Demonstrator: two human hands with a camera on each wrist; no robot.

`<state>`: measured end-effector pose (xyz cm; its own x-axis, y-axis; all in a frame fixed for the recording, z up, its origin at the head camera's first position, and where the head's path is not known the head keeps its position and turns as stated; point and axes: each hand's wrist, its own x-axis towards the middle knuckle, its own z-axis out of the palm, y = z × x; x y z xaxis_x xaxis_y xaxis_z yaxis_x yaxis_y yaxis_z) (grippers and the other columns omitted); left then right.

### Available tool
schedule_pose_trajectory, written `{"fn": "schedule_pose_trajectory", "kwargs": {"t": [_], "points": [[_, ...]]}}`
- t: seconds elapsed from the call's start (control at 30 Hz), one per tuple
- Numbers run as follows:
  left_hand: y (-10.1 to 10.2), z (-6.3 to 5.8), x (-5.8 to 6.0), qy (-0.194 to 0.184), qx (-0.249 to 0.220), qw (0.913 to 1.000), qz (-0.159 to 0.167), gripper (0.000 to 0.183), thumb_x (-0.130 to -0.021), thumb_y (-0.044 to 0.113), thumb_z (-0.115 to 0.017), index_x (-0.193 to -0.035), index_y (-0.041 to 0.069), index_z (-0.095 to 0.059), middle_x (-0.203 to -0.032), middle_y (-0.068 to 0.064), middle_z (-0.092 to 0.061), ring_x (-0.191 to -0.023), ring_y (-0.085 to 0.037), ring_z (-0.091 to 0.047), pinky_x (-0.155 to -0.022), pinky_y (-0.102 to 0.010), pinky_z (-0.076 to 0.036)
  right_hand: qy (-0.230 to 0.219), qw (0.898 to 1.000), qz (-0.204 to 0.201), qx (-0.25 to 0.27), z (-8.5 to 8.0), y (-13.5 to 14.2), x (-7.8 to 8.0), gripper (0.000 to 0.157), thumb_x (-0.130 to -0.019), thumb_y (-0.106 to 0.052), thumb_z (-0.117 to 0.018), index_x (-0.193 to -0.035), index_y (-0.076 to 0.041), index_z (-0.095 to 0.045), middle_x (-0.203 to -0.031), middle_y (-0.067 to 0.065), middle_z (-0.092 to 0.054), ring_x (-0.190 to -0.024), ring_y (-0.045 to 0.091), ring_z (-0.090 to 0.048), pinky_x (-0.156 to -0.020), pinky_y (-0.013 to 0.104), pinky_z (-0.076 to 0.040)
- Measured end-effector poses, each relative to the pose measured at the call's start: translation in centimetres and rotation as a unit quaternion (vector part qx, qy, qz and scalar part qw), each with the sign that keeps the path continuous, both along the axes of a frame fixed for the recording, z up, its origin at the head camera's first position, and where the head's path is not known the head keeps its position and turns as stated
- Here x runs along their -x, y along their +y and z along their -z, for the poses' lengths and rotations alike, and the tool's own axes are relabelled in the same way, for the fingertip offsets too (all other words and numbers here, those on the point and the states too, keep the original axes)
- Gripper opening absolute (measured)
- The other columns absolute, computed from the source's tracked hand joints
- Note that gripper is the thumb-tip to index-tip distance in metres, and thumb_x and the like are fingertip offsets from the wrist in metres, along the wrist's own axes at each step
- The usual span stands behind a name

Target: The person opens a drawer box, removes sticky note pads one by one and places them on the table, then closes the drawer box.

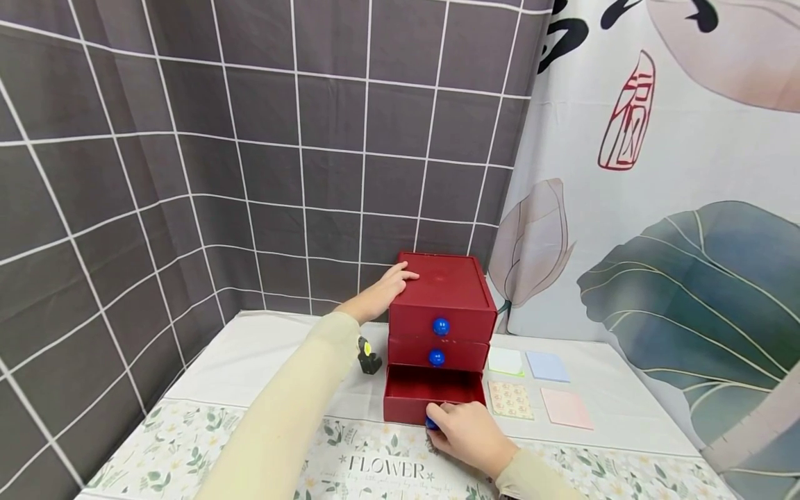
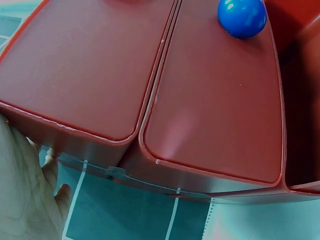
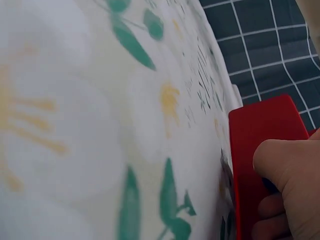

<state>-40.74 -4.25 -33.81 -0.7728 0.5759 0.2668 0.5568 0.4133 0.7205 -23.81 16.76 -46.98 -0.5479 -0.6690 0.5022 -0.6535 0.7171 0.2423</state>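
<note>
A red cabinet (image 1: 440, 281) with three stacked drawers stands on the table. Its bottom drawer (image 1: 403, 410) is pulled out, and the part of its inside that shows holds nothing. My right hand (image 1: 469, 432) pinches that drawer's blue knob (image 1: 430, 422), mostly hidden behind the fingers; the right wrist view shows thumb and curled fingers at the red front (image 3: 265, 125). With fingers extended, my left hand (image 1: 395, 281) rests on the cabinet's upper left edge. The top knob (image 1: 441, 326) and middle knob (image 1: 436, 357) are on closed drawers.
Left of the cabinet sits a small black object (image 1: 369, 361) with a yellow spot. To the right lie a white pad (image 1: 505, 361), a blue pad (image 1: 547, 367), a patterned pad (image 1: 510, 400) and a pink pad (image 1: 567, 408). A grid-patterned curtain (image 1: 331, 180) hangs behind.
</note>
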Motion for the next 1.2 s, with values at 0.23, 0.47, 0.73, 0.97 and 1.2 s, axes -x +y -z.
{"fn": "schedule_pose_trajectory", "kwargs": {"t": [0.23,0.47,0.73,0.97,1.2], "points": [[-0.1,0.0,0.0,-0.003,-0.001,1.0000,-0.004,0.039,-0.095,0.024,-0.030,-0.131,0.027,-0.046,-0.151,0.004,-0.013,-0.135,-0.013,-0.011,-0.104,-0.042,-0.024,0.026,1.000,0.006,0.007,0.3,0.2,1.8,0.028,-0.073,-0.032,-0.071,-0.082,-0.019,-0.048,-0.064,-0.010,-0.054,-0.049,0.007,-0.050,-0.039,0.022,-0.034],[0.0,0.0,-0.2,-0.010,-0.003,0.9999,-0.002,0.039,-0.095,0.025,-0.030,-0.131,0.028,-0.045,-0.150,0.007,-0.013,-0.135,-0.013,-0.011,-0.103,-0.043,-0.026,0.039,0.999,0.012,0.018,0.5,0.5,3.3,0.027,-0.074,-0.031,-0.071,-0.081,-0.019,-0.048,-0.063,-0.011,-0.052,-0.051,0.007,-0.050,-0.042,0.024,-0.037],[0.1,0.1,-0.3,-0.012,-0.007,0.9999,-0.005,0.040,-0.095,0.025,-0.029,-0.131,0.029,-0.045,-0.150,0.009,-0.013,-0.134,-0.011,-0.012,-0.103,-0.042,-0.026,0.010,0.998,0.048,0.035,0.6,0.5,4.3,0.022,-0.078,-0.030,-0.068,-0.082,-0.021,-0.049,-0.063,-0.012,-0.054,-0.054,0.008,-0.054,-0.044,0.025,-0.038],[0.1,-0.2,-0.3,-0.017,-0.006,0.9997,0.016,0.040,-0.097,0.022,-0.028,-0.135,0.022,-0.042,-0.152,0.002,-0.009,-0.136,-0.019,-0.008,-0.104,-0.046,-0.023,0.005,0.997,0.066,0.043,0.6,0.6,4.9,0.023,-0.078,-0.030,-0.070,-0.084,-0.023,-0.049,-0.065,-0.012,-0.056,-0.056,0.008,-0.056,-0.046,0.024,-0.041],[0.1,0.0,-0.2,-0.014,-0.007,0.9999,0.000,0.039,-0.096,0.027,-0.030,-0.132,0.029,-0.044,-0.150,0.008,-0.012,-0.135,-0.013,-0.011,-0.103,-0.044,-0.026,0.000,0.997,0.067,0.046,0.7,0.6,5.3,0.022,-0.078,-0.031,-0.070,-0.085,-0.023,-0.051,-0.068,-0.012,-0.058,-0.058,0.008,-0.057,-0.049,0.025,-0.045]]}}
